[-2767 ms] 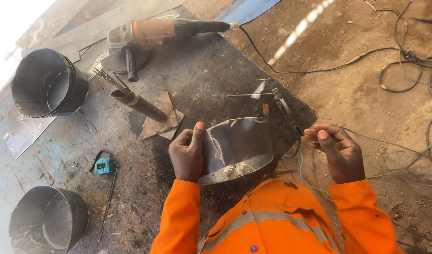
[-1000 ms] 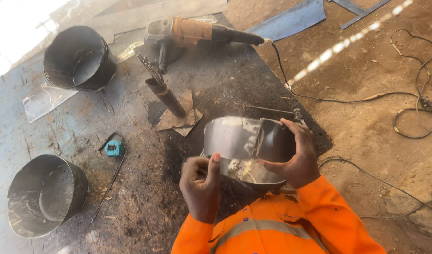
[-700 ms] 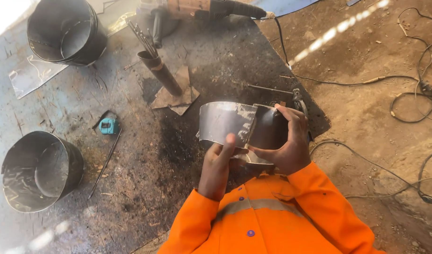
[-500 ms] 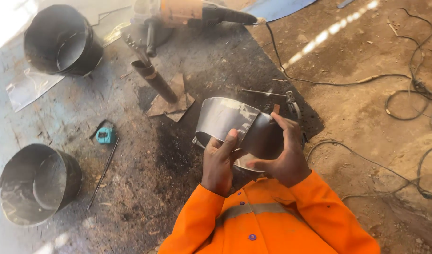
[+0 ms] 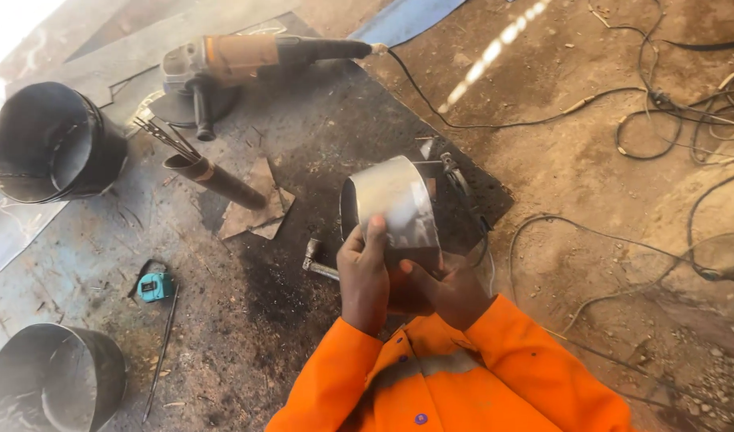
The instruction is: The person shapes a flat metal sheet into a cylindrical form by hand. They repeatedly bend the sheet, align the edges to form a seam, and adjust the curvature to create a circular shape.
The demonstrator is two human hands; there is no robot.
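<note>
Since the previous frame I see the metal band tipped up on edge in front of my chest, above the dark steel plate. My left hand grips its near rim, thumb on the shiny face. My right hand clasps it from below, I think; the fingers are partly hidden. Two open metal cylinders sit to my left, apparently empty.
</note>
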